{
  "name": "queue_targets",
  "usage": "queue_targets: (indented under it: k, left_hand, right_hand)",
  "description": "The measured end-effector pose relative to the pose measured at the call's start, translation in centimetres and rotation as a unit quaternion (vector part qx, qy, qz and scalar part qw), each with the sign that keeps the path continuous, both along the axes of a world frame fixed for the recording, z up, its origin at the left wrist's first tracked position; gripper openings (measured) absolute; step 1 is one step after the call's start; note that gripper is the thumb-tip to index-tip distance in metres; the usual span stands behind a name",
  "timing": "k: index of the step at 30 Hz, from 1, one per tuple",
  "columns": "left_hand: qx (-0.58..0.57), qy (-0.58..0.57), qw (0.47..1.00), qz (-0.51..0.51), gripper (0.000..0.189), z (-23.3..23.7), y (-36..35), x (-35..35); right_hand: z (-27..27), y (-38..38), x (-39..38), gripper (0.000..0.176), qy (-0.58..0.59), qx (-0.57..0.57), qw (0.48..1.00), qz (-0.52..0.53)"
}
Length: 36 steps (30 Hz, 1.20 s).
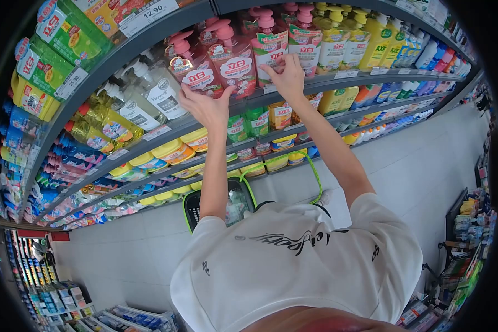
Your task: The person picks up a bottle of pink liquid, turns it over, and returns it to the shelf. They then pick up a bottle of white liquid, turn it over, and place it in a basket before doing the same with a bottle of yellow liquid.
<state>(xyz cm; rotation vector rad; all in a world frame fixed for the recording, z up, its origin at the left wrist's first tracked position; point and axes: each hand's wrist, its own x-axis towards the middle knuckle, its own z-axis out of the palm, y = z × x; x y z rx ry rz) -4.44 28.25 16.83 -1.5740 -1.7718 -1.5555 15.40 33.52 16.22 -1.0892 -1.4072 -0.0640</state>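
Observation:
Both my arms reach up to a shelf of pump bottles. My left hand [207, 108] has its thumb and fingers spread at the lower front of two pink pump bottles, one on the left [196, 72] and one beside it [235, 66]. My right hand [285, 74] is at the front of another pink pump bottle [270, 47] with a green and white label, its thumb and fingers bent near the label's lower edge. Whether those fingers grip the bottle is not clear. The bottles stand upright in the row.
Clear pump bottles [163, 91] stand left of the pink ones, yellow-capped bottles [332, 41] to the right. The shelf edge [326, 83] carries price tags. Below me a black and green basket [192, 207] holds something transparent. More shelves [465, 238] stand at the far right.

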Motion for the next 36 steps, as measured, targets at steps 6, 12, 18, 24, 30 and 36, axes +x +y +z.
queue_targets:
  k: [6,12,18,24,30,36]
  left_hand:
    - [0.015,0.002,1.000,-0.018,0.118,-0.6,0.4,-0.4]
    - [0.020,-0.008,1.000,-0.016,0.118,-0.7,0.7,-0.4]
    - [0.039,-0.014,0.999,-0.026,0.118,-0.8,0.9,-0.7]
    - [0.047,-0.027,0.998,-0.043,0.116,-0.8,1.1,-0.7]
    - [0.046,-0.026,0.998,-0.043,0.115,-0.9,1.0,-1.2]
    - [0.046,-0.029,0.998,-0.045,0.116,-0.7,1.1,-1.1]
  right_hand:
    - [-0.2,-0.7,-0.1,0.039,-0.007,-0.004,1.000,0.009]
    - [-1.5,-0.9,-2.0,0.040,-0.104,-0.022,0.992,0.062]
    - [-1.4,-0.4,-3.0,0.042,-0.110,-0.039,0.992,0.051]
    - [-1.3,-0.4,-3.6,0.043,-0.127,-0.027,0.991,0.025]
    - [-1.0,-0.7,-3.3,0.043,-0.147,-0.057,0.987,0.039]
    - [-0.7,-0.9,-3.5,0.044,-0.131,-0.097,0.985,0.053]
